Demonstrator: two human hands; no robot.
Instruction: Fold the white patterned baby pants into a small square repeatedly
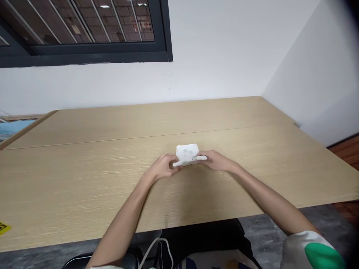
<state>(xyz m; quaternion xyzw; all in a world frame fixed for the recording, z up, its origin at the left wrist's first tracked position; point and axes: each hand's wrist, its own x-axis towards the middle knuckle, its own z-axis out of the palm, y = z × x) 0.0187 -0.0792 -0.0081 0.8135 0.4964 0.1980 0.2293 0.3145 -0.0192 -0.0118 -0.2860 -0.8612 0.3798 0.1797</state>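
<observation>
A small white cloth [187, 152] with a faint printed pattern lies on the light wooden table [84, 179], partly rolled up along its near edge. My left hand [162, 167] pinches the left end of the roll. My right hand [214, 160] grips the right end, fingers curled over it. Both hands rest on the tabletop near its middle.
A white wall runs behind the table, with a dark-framed window [84, 56] at the upper left. A yellow tag [4, 227] lies at the table's near left edge. A framed picture [14, 127] leans at the far left. White cables [157, 248] hang below the table edge.
</observation>
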